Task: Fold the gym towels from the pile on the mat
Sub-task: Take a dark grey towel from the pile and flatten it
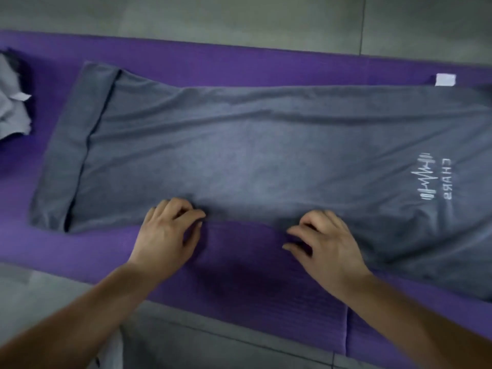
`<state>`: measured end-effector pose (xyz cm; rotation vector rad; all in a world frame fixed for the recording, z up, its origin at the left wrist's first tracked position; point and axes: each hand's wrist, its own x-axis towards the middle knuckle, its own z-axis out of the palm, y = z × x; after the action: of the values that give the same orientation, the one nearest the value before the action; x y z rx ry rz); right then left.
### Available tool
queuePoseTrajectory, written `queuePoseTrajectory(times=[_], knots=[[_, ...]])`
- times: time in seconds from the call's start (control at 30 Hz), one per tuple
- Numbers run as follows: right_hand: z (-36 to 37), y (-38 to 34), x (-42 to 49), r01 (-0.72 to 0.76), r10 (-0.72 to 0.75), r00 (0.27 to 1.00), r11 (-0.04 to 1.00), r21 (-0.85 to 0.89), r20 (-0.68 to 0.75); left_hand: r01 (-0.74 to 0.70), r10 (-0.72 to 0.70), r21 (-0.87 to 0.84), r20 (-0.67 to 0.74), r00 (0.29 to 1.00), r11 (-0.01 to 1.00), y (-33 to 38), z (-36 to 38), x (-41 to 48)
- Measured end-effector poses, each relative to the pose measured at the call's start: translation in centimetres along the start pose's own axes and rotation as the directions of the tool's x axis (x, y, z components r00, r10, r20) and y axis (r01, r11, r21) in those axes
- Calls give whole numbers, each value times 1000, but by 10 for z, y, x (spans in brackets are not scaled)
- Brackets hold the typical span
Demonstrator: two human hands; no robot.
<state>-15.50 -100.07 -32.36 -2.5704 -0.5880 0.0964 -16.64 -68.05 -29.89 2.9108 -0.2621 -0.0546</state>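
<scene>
A long grey gym towel (253, 150) lies spread lengthwise on the purple mat (239, 262). It carries a white logo near its right end, a white tag at its far right corner, and a turned-over flap at its left end. My left hand (166, 235) sits at the towel's near edge with fingers curled, pinching the hem. My right hand (324, 243) is at the same edge further right, fingers curled on the cloth. Between my hands the edge is pulled back, showing mat.
A pile of crumpled grey towels (12, 102) sits at the mat's left end. Grey tiled floor (239, 17) surrounds the mat on the far and near sides. The towel's right end runs out of view.
</scene>
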Motion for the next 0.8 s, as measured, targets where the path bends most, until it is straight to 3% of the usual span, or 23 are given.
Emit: queuePoseTrajectory(times=[0.1,0.27,0.4,0.53,0.67,0.8], knots=[[3,-2,5,-73,73,995,997,-1,-62,59,-59,-23,13,998,998,-1,4,-5],[7,-6,9,-68,64,994,997,-43,-85,90,-90,-58,-7,996,994,8,4,-7],[-3,-1,-9,100,-100,995,994,-32,0,5,-9,-35,-101,995,999,19,6,-17],[-7,0,-40,191,-183,978,979,-69,98,-133,127,-70,-80,989,989,25,15,-36],[-12,-11,-55,122,-120,992,985,-118,29,-110,103,-70,-91,990,991,8,16,-51],[1,-39,-47,25,-21,997,999,-41,74,-101,98,-43,-62,993,994,-18,12,-65]])
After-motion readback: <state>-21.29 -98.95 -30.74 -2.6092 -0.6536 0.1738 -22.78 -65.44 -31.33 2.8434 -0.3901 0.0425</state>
